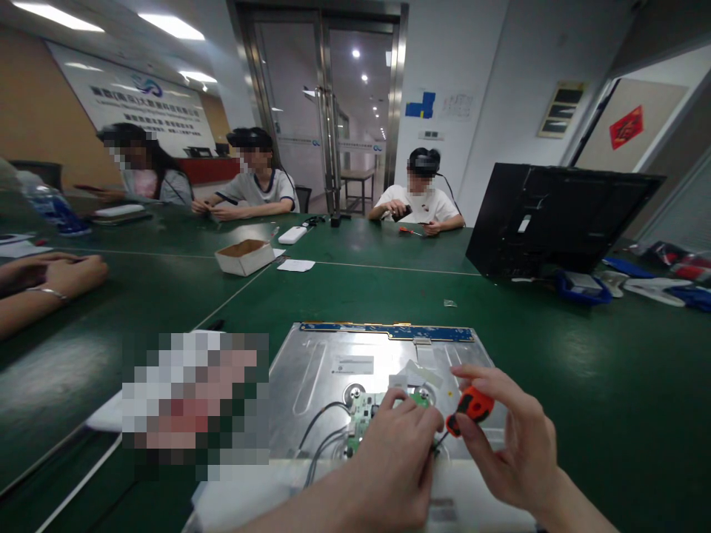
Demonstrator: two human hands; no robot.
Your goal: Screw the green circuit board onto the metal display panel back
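An orange and black screwdriver (pixel 472 409) is in my right hand (pixel 525 437), gripped by its handle between thumb and fingers. Its thin shaft slants down to the left, and the tip is hidden beside my left hand (pixel 397 448). The fingers of that hand are curled over a green circuit board (pixel 362 406), and what they hold, if anything, does not show. The board sits on a silver metal panel (pixel 311 370), which has a blue board strip (pixel 361 332) along its far edge. Dark cables (pixel 319 448) run off the green board's left side.
Left of the panel, a blurred-out item lies on the table with a white cable (pixel 81 485). A cardboard box (pixel 244 257) stands farther back, and a black monitor (pixel 561 218) at the right. Co-workers sit across the table; another person's hands (pixel 72 275) rest at the left.
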